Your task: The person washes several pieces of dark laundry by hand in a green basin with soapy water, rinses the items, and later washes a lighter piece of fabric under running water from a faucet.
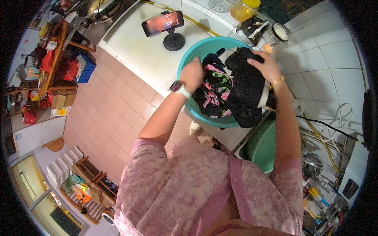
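A teal plastic basin (195,50) stands on the white counter, filled with dark clothes: a black garment (244,84) and a black one with pink flowers (215,87). My left hand (192,74), with a watch on the wrist, grips the floral garment at the basin's left rim. On the right of the basin, my right hand (266,65), a bangle on its wrist, presses down on the top of the black garment.
A phone on a black stand (163,24) sits on the white counter (136,49) behind the basin. Jars and a container (275,33) stand at the back right. A green tub (263,145) lies below the counter on the right, pink floor tiles (110,106) on the left.
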`<state>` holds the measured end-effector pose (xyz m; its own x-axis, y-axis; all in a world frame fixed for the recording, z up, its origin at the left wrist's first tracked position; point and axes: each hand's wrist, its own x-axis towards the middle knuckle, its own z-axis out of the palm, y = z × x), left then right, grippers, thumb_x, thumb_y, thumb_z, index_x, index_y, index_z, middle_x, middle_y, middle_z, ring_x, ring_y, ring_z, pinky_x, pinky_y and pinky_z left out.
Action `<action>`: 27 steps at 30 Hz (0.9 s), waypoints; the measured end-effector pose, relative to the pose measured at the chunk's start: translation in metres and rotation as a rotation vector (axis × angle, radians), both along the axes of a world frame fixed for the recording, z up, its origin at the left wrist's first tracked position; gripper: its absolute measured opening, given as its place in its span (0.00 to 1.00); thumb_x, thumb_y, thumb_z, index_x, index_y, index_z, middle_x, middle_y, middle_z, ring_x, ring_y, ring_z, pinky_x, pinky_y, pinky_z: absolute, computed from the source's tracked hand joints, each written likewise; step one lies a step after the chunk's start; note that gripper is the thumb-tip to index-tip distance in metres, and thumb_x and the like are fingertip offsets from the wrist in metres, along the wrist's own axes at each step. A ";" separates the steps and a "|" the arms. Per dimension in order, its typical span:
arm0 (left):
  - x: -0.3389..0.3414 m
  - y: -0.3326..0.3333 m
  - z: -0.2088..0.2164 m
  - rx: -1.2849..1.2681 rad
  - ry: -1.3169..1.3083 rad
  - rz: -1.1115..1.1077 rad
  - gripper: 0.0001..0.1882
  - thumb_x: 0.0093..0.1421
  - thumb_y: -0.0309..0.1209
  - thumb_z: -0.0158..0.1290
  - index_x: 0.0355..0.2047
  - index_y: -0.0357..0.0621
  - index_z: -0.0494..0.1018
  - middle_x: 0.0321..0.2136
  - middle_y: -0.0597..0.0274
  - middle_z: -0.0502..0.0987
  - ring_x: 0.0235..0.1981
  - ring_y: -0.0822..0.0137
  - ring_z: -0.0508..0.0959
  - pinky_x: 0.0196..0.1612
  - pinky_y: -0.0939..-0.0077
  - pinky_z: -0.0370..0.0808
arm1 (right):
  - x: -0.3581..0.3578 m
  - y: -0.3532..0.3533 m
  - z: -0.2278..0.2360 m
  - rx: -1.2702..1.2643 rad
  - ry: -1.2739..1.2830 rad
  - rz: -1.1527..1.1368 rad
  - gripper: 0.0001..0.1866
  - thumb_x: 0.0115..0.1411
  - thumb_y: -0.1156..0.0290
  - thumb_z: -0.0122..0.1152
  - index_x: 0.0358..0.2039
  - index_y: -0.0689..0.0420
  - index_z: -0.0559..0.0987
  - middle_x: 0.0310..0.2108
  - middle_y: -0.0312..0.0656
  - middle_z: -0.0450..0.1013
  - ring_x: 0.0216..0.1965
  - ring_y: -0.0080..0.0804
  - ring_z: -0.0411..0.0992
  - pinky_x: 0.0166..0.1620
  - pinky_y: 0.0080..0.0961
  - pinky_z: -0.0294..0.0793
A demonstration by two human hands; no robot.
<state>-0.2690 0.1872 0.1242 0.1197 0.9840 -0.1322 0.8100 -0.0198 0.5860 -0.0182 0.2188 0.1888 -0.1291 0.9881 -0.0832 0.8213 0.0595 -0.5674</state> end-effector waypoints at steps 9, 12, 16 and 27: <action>-0.005 0.077 -0.138 -0.147 0.167 -0.360 0.14 0.49 0.32 0.42 0.33 0.39 0.70 0.35 0.48 0.71 0.37 0.51 0.71 0.39 0.65 0.67 | -0.112 0.067 -0.015 -0.223 -0.503 -0.028 0.15 0.45 0.67 0.50 0.34 0.58 0.74 0.39 0.46 0.68 0.42 0.41 0.66 0.43 0.31 0.65; -0.026 0.087 -0.191 -0.027 0.233 -0.480 0.15 0.48 0.33 0.43 0.36 0.44 0.70 0.36 0.52 0.71 0.37 0.54 0.71 0.40 0.68 0.66 | -0.142 0.068 -0.026 -0.167 -0.429 -0.123 0.13 0.46 0.71 0.47 0.33 0.57 0.74 0.38 0.46 0.68 0.41 0.40 0.67 0.41 0.32 0.66; 0.008 0.066 -0.086 -0.078 0.252 -0.617 0.12 0.45 0.33 0.44 0.29 0.43 0.71 0.30 0.51 0.72 0.32 0.53 0.72 0.35 0.66 0.68 | -0.089 0.082 -0.029 -0.161 -0.141 -0.072 0.15 0.46 0.63 0.52 0.32 0.59 0.74 0.34 0.45 0.70 0.36 0.38 0.69 0.41 0.28 0.66; -0.029 0.010 0.006 0.176 0.084 -0.530 0.10 0.48 0.32 0.43 0.20 0.36 0.69 0.18 0.46 0.70 0.22 0.48 0.70 0.26 0.59 0.67 | -0.083 -0.025 0.003 0.188 -0.217 0.432 0.29 0.39 0.55 0.59 0.44 0.49 0.67 0.50 0.38 0.57 0.53 0.36 0.51 0.52 0.36 0.50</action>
